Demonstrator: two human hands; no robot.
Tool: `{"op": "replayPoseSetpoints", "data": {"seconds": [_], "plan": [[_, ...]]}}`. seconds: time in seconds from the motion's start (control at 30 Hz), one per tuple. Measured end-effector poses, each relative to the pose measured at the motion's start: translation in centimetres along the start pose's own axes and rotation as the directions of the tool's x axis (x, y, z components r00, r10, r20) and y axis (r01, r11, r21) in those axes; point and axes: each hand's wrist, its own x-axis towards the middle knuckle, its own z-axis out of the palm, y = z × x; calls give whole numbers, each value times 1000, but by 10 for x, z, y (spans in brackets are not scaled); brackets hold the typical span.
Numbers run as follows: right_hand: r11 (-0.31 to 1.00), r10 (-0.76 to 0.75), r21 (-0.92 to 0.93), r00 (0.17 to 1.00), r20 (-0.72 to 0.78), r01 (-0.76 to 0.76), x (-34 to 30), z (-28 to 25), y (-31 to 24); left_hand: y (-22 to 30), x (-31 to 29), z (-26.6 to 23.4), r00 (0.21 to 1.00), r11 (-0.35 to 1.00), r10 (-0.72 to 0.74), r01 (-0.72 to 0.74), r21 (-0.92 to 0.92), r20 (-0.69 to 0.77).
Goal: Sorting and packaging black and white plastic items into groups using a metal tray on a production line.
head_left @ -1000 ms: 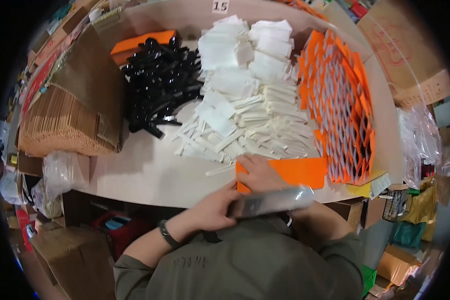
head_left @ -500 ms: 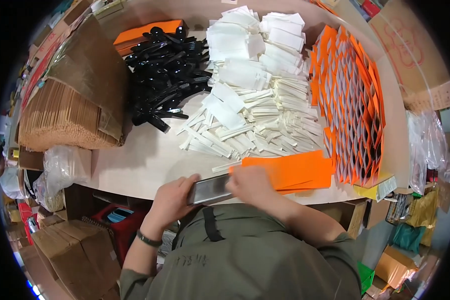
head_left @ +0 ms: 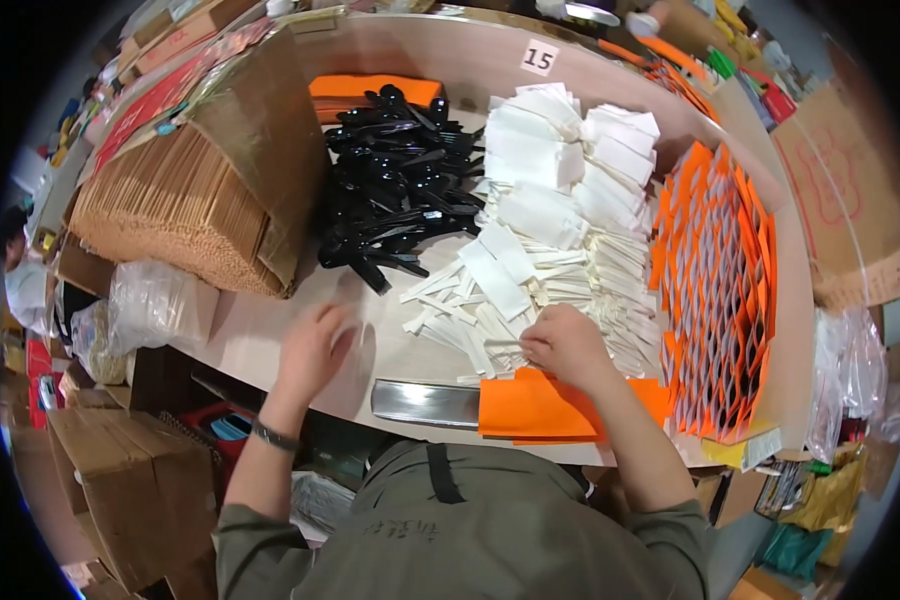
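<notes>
My right hand reaches into the front of a pile of narrow folded white paper strips, fingertips pinched together on a strip. Its wrist passes over a stack of flat orange paper sleeves at the table's front edge. A shiny metal plate or shallow tray lies flat, its right end under or against the sleeves. My left hand is lifted over the table, left of the plate, smeared by motion. Beyond it lies a heap of black plastic spoons and forks. Folded white napkins cover the strips' far part.
Left of the cutlery stands an open cardboard box packed with brown paper edges. Filled orange sleeves stand in rows at the right. More orange paper lies at the back. A raised rim borders the table.
Both hands have let go of the metal plate and orange sleeves, which now lie on the table. My right hand has moved forward to the white strips, my left hand forward and leftward.
</notes>
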Motion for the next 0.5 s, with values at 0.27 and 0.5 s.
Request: {"op": "replayPoseSetpoints", "data": {"seconds": [0.27, 0.5], "plan": [[951, 266, 139, 960, 88, -276, 33, 18, -28, -15, 110, 31, 984, 981, 124, -101, 167, -130], [955, 185, 218, 979, 91, -201, 6, 28, -29, -14, 113, 30, 980, 976, 195, -199, 92, 45]]}}
